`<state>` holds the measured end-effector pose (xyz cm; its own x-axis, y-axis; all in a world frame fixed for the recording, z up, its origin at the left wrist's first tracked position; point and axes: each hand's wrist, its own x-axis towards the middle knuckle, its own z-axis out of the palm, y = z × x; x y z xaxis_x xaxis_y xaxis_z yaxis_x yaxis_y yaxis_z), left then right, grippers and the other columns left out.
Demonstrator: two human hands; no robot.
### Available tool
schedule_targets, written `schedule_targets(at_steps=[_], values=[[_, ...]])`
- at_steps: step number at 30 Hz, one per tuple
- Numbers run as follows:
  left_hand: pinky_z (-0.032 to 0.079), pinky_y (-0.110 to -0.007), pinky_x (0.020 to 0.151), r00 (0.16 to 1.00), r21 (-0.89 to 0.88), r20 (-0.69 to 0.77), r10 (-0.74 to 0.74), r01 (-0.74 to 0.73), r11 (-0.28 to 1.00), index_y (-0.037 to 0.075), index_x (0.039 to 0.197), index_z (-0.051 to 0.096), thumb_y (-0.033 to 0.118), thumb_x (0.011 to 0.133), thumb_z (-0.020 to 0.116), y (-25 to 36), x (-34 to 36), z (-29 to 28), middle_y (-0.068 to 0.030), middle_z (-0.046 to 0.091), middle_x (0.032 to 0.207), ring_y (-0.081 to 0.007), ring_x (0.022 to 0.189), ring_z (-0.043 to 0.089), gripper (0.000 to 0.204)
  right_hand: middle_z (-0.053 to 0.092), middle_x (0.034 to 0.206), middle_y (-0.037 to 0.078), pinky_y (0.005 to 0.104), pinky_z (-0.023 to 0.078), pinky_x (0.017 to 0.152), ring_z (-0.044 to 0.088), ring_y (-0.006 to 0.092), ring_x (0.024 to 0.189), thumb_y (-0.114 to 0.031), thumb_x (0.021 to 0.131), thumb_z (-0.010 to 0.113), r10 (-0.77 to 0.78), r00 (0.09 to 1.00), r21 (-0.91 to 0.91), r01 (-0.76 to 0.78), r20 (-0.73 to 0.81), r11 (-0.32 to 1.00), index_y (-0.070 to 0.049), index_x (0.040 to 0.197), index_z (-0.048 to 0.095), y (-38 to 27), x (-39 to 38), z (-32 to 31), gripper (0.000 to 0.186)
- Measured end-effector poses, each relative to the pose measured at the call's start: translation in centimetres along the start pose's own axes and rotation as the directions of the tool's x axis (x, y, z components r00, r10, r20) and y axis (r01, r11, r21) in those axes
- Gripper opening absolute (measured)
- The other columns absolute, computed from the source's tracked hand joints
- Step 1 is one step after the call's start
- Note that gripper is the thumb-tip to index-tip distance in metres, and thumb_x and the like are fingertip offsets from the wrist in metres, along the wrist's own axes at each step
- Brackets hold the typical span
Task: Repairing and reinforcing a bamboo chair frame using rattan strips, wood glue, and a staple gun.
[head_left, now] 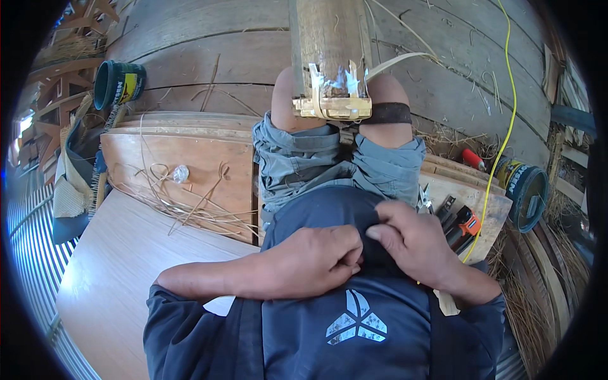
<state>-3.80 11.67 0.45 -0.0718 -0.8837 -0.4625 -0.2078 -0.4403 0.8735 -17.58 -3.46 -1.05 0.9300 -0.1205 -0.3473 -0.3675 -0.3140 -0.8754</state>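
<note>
Both of my hands are drawn in close together in front of my dark shirt. My left hand [326,256] is closed, its fingers curled inward; whether anything sits inside them is hidden. Just beside it, my right hand [415,240] is closed too, thumb and forefinger bent toward the left, and I cannot make out anything in its grip. Beyond them, between my knees, a wooden beam [332,47] runs away from me. At its near end lies a small bundle of pale split strips [334,109], tied crosswise, with one long strip [400,61] trailing off to the right.
Thin cane strips [190,206] and a small clear crumpled piece [181,174] lie on the wooden bench at left. On the right board are pliers [424,199] and an orange-and-black tool [468,221]. Green buckets [120,84] stand either side; a yellow cord [512,88] crosses the right.
</note>
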Motion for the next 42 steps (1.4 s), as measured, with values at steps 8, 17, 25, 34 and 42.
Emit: schedule_targets(at_steps=[8,17,25,34,42], values=[[0.05,-0.035,0.056,0.968,0.427,-0.07,0.239,-0.188,0.884,0.004,0.089,0.046,0.004,0.071,0.065,0.3,-0.2,0.7,-0.009,0.056,0.074,-0.0264,0.066,0.059,0.026,0.059,0.073,0.016,0.0369,0.045,0.06,0.058,0.0311,0.067,-0.017,0.085,0.059,0.114,0.935,0.147,-0.172,0.336,0.974,-0.002,0.088,0.058,1.0,0.9,-0.7,0.016],[0.051,-0.037,0.063,0.981,0.29,-0.144,0.13,-0.084,0.953,0.003,0.099,0.048,0.008,0.074,0.061,-1.0,-0.1,0.6,-0.0119,0.058,0.081,-0.0302,0.074,0.061,0.03,0.062,0.085,0.017,0.0384,0.047,0.069,0.061,0.0333,0.081,-0.031,0.088,0.057,-0.163,0.833,0.426,-0.095,0.529,0.9,0.0,0.101,0.057,3.4,1.8,-0.6,0.033],[0.049,-0.034,0.062,0.889,0.325,-0.072,0.452,-0.407,0.854,0.005,0.102,0.049,0.017,0.081,0.049,-2.2,0.4,-0.4,-0.0084,0.052,0.089,-0.025,0.084,0.056,0.024,0.046,0.054,0.001,0.024,0.029,0.038,0.039,0.0083,0.04,-0.012,0.08,0.06,-0.016,0.794,0.716,-0.539,0.608,0.444,-0.001,0.08,0.06,7.6,0.6,1.1,0.011],[0.048,-0.035,0.054,0.835,0.468,-0.158,0.527,-0.407,0.785,0.0,0.086,0.053,0.019,0.078,0.053,-2.7,-0.9,-1.5,-0.0125,0.057,0.08,-0.027,0.074,0.059,0.021,0.047,0.051,-0.001,0.0181,0.024,0.026,0.034,0.0031,0.031,-0.014,0.081,0.055,0.435,0.768,0.78,-0.592,0.47,0.203,-0.006,0.091,0.058,6.0,0.6,2.9,0.013],[0.045,-0.04,0.048,0.849,0.416,-0.133,0.511,-0.42,0.806,0.0,0.073,0.055,0.016,0.077,0.054,-2.7,-1.8,-2.4,-0.0135,0.057,0.062,-0.0308,0.063,0.061,0.017,0.06,0.075,0.008,0.0318,0.045,0.051,0.055,0.0177,0.059,-0.02,0.079,0.059,0.365,0.841,0.68,-0.539,0.399,0.497,-0.003,0.097,0.058,7.4,1.3,2.9,0.025]])
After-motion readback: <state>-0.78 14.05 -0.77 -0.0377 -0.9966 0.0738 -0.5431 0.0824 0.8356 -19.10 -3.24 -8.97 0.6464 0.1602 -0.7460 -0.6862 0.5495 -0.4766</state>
